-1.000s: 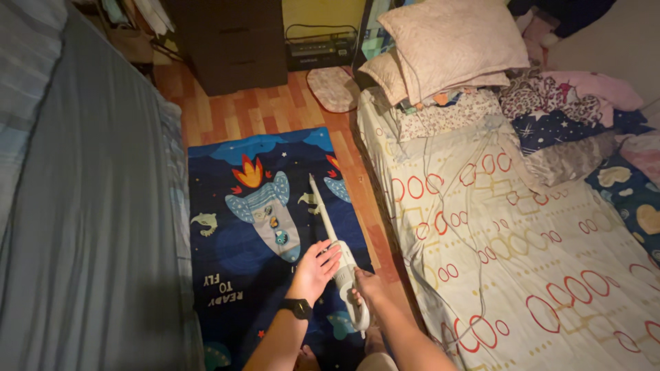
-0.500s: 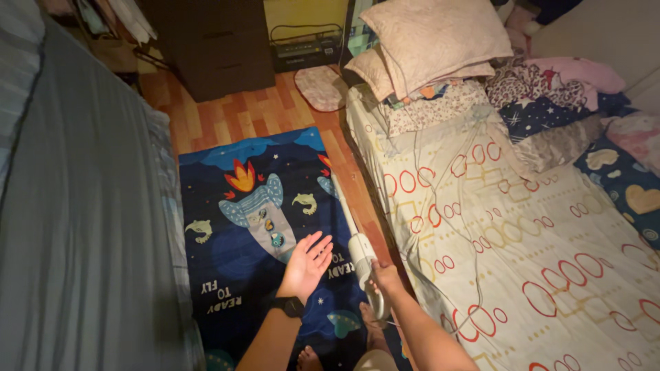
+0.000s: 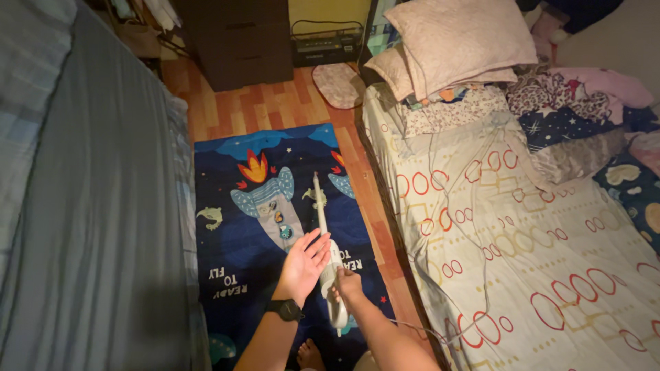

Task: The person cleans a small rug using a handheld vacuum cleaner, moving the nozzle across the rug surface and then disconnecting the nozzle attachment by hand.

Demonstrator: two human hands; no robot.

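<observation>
My right hand (image 3: 347,282) grips the handle of a white handheld vacuum (image 3: 328,275), whose long thin nozzle (image 3: 320,203) points away from me over a dark blue rocket-print rug (image 3: 234,254). My left hand (image 3: 304,261), with a black watch on its wrist, has its fingers spread, and the fingertips rest against the left side of the vacuum's body. A thin cord (image 3: 440,334) trails from the vacuum onto the mattress at right.
A grey bed (image 3: 82,220) fills the left side. A floor mattress (image 3: 550,261) with a red-ring sheet lies at right, with stacked pillows (image 3: 454,41) and bundled blankets at its far end. A dark dresser (image 3: 234,41) stands beyond the wooden floor (image 3: 268,106).
The vacuum has swung left from the mattress edge back over the rug. My left hand, apart from it half a second ago, now touches its body again.
</observation>
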